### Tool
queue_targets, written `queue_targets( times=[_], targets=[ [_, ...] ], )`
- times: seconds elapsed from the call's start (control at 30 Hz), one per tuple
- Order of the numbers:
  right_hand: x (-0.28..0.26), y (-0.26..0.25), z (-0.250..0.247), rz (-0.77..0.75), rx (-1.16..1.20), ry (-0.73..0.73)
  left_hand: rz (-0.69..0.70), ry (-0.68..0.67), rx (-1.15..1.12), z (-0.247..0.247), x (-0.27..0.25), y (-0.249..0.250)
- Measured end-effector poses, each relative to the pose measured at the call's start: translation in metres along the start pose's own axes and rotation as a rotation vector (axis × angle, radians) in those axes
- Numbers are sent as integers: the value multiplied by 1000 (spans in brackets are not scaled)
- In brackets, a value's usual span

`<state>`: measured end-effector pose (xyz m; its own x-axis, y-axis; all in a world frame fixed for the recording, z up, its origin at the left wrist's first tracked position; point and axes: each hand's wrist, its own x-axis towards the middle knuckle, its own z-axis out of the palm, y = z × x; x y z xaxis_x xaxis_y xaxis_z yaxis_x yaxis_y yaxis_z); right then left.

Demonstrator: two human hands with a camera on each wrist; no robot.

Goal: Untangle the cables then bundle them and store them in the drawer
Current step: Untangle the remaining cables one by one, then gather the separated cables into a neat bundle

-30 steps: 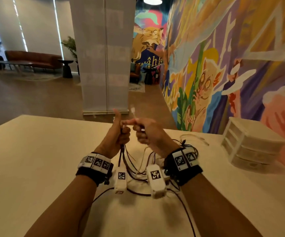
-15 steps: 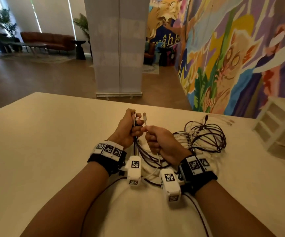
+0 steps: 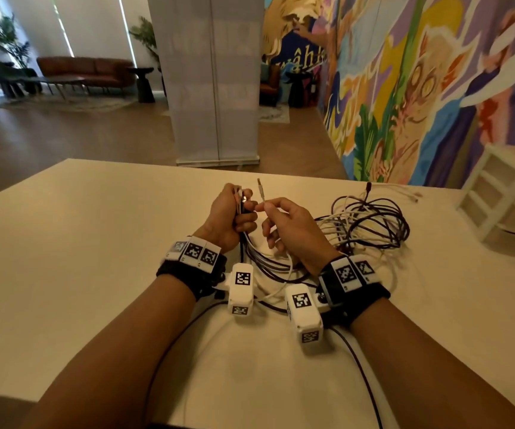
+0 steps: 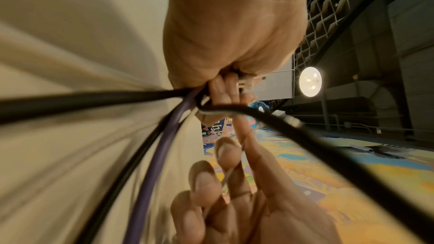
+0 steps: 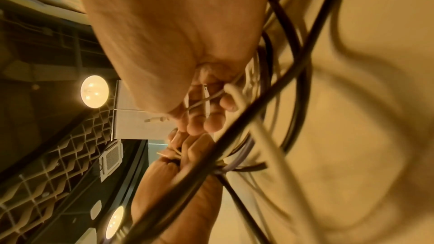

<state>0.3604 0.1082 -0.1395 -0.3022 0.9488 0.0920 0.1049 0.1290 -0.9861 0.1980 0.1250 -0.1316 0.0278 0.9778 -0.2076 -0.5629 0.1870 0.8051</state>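
My left hand (image 3: 234, 213) grips a bunch of cable ends upright above the table: black (image 4: 82, 99), purple (image 4: 162, 144) and white strands run down from the fist. My right hand (image 3: 284, 224) pinches a thin white cable (image 3: 261, 193) between thumb and forefinger, its metal plug pointing up beside the left fist; the other fingers are loosely spread. A tangled heap of black and white cables (image 3: 370, 224) lies on the table just right of my right hand. The white drawer unit (image 3: 497, 193) stands at the table's far right edge.
The beige table (image 3: 79, 243) stretches wide to the left and front. Loose cable ends (image 3: 404, 191) trail toward the mural wall behind the heap. A grey pillar (image 3: 212, 78) stands beyond the table's far edge.
My hands have come down from raised to just above the table. My right hand has gone from a fist touching the left to a pinch on the white cable, slightly apart.
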Motion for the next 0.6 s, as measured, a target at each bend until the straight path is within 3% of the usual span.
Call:
queue_targets(
  times=[0.13,0.33,0.6],
  targets=[
    [-3,-4,0,-28,-92,87,14,-30,-77,1,-2,-1],
    [-8,-9,4,29,-108,65,54,-110,-54,3,-2,-2],
    [-11,-15,7,94,-89,63,64,-59,-65,5,-5,-2]
  ],
)
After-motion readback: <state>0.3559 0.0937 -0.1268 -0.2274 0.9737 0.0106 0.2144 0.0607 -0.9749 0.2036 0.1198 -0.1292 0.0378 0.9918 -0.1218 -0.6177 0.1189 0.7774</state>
